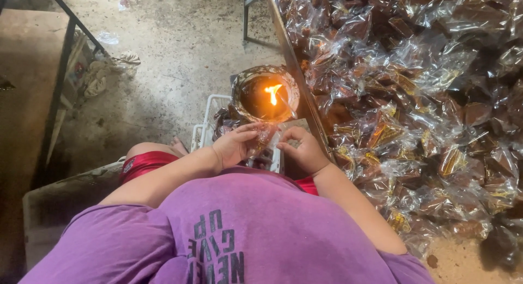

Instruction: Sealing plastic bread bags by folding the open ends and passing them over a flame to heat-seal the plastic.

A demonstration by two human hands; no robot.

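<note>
Left hand [235, 146] curled around one edge of a small clear packet [265, 138], fingers bent, thumb on top. Right hand [305, 151] pinching the opposite edge, fingertips drawn together. Packet stretched between the two hands, long axis running left to right, just this side of the flame [272, 93]. Flame burning in a round foil-lined bowl [245, 82], straight ahead of the packet and a little above it in the head view; both hands about equally near, the right perhaps slightly closer to the wick. Cannot tell whether the packet's upper edge touches the bowl's rim. White plastic crate [210, 120] beneath the bowl, more wrapped pieces inside. To the right, on a raised surface [294, 66], a large heap of filled packets [414, 98] of brown sweets in crinkled clear wrap, well apart from the left hand, near the right forearm. Bare concrete floor [180, 49] to the left.
</note>
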